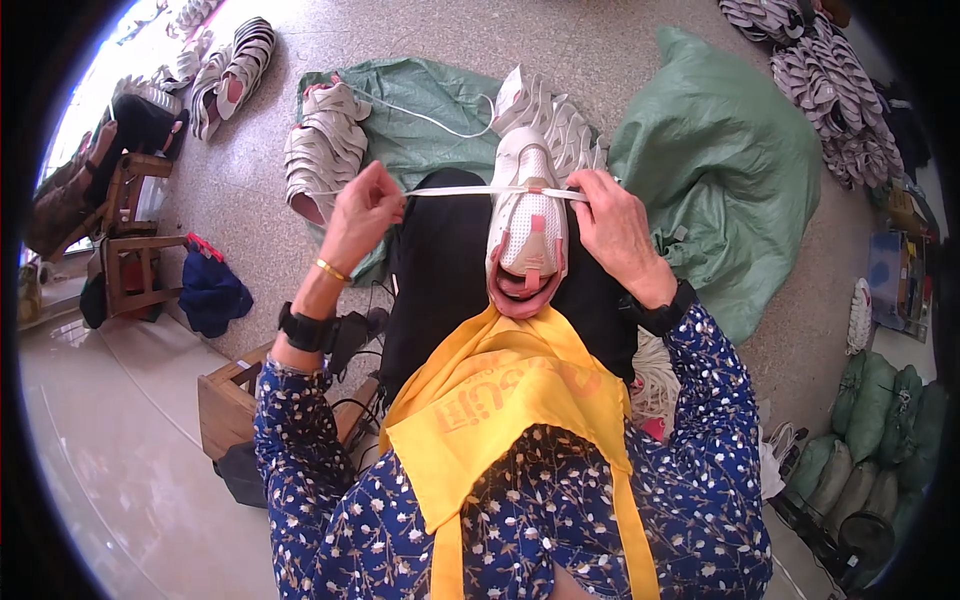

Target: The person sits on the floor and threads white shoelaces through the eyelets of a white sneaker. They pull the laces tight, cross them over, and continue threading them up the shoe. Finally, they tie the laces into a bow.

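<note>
A white and pink sneaker (527, 215) rests between my knees, its pink-lined opening toward me and its toe pointing away. Across its upper runs a flat white shoelace (450, 190), stretched sideways through the tan loop at the tongue. My left hand (362, 212) is closed in a pinch on the lace, out to the left of the shoe. Close to the shoe's right side, my right hand (612, 222) pinches the shorter end of the lace. Its fingertips are partly hidden.
A row of white shoes (325, 145) lies at the left on a green sheet (425, 95); more white shoes (565, 130) sit behind the sneaker. A bulging green sack (715, 170) is at the right. Wooden stools (135, 270) stand left. Shoes (835, 100) are piled far right.
</note>
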`<state>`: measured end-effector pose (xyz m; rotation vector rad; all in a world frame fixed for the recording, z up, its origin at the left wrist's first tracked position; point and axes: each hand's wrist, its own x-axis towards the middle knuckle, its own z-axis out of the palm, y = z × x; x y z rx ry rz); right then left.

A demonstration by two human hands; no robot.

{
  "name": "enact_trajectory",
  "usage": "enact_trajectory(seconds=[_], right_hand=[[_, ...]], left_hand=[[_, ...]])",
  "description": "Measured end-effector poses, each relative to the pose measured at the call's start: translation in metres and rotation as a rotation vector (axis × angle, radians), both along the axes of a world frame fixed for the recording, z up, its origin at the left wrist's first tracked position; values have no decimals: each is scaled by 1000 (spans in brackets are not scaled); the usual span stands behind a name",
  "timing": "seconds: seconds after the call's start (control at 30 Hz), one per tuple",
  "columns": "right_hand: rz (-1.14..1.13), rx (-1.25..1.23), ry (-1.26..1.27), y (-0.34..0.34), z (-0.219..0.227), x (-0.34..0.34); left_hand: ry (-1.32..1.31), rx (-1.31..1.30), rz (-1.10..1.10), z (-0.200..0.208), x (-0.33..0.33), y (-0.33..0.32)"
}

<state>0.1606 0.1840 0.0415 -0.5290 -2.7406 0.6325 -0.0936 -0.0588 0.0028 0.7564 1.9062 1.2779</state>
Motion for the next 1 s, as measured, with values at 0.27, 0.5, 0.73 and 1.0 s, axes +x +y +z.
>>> enact_trajectory(seconds=[0.27,0.5,0.73,1.0], right_hand=[[50,79,100,3,-7,-1],[-11,-20,153,2,-2,-4],[7,-112,128,4,2,-1],[46,-88,98,13,2,4]], left_hand=[[793,185,-93,3,34,21],[902,98,-163,7,33,25],[838,85,-188,1,27,26],[783,123,-224,10,17,20]])
